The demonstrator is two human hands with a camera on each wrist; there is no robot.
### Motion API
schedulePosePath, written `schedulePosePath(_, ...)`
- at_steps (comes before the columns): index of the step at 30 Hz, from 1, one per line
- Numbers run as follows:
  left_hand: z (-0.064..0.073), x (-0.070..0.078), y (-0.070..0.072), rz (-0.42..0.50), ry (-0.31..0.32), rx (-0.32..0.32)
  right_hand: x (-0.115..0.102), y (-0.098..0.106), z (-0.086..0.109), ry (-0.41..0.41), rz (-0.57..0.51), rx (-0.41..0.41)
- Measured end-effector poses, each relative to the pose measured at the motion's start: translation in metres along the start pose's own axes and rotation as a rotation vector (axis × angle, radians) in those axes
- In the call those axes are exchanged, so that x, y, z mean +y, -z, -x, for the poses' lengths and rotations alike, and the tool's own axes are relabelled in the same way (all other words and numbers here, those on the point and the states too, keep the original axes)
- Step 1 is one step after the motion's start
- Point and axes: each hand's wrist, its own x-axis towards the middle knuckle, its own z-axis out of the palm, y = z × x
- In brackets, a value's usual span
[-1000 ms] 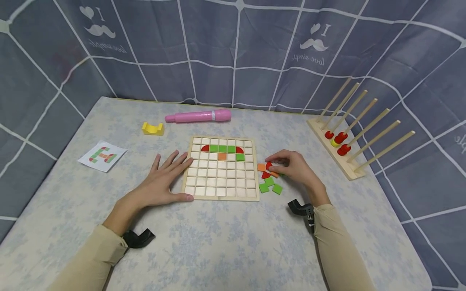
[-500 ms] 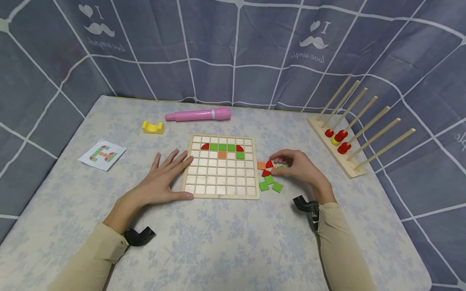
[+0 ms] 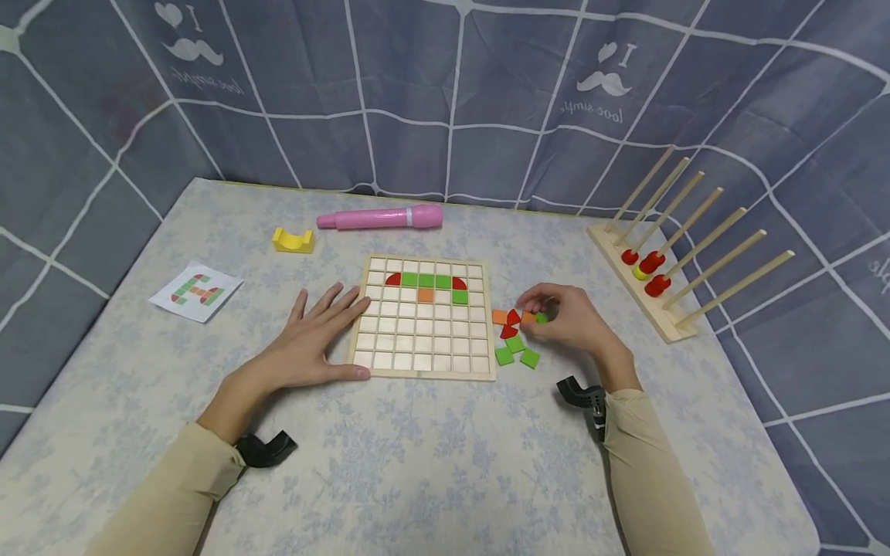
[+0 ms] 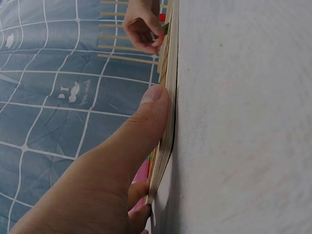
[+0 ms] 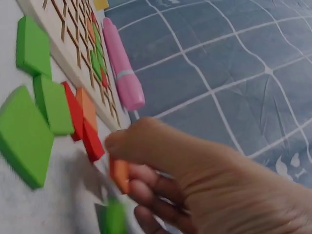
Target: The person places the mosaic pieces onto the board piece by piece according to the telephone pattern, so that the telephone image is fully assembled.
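Note:
A wooden grid board (image 3: 424,332) lies mid-table. Green, red and orange tiles sit in its upper rows, among them an orange square (image 3: 426,295). My left hand (image 3: 306,347) rests spread at the board's left edge, thumb (image 4: 151,112) against the near corner. Right of the board, my right hand (image 3: 566,316) pinches an orange tile (image 5: 119,174) between thumb and fingers. Around it lie another orange tile (image 3: 499,316), two red quarter-round pieces (image 3: 509,332) and several green tiles (image 3: 529,358). One green tile (image 3: 541,317) is partly hidden by my right fingers.
A printed pattern card (image 3: 198,292) lies at the left. Behind the board are a yellow cradle-shaped block (image 3: 293,241) and a pink microphone-shaped toy (image 3: 379,218). A wooden peg rack (image 3: 643,286) with red and yellow beads stands at the right. A tiled-pattern curtain (image 3: 410,93) hangs behind.
My right hand has shifted slightly right, away from the red pieces. An orange tile now shows at its fingertips. The left hand and the tiles on the board have stayed in place.

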Motion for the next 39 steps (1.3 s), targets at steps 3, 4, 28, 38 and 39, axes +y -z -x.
schedulePosePath(3, -0.001, 0.001, -0.001, 0.000, -0.012, 0.009, -0.008, -0.004, -0.004, 0.031, -0.028, 0.028)
schedulePosePath(4, -0.001, 0.001, -0.001, 0.000, -0.015, 0.012, -0.011, -0.006, -0.007, 0.040, -0.034, 0.024)
schedulePosePath(28, 0.001, 0.002, 0.003, -0.008, 0.018, -0.019, -0.088, -0.093, -0.071, 0.200, -0.064, -0.068)
schedulePosePath(38, 0.000, 0.003, 0.002, -0.007, 0.011, -0.013, -0.093, -0.097, -0.068, 0.262, -0.062, -0.070)
schedulePosePath(39, 0.000, 0.003, 0.002, -0.005, 0.010, -0.012, -0.092, -0.096, -0.066, 0.262, -0.067, -0.070)
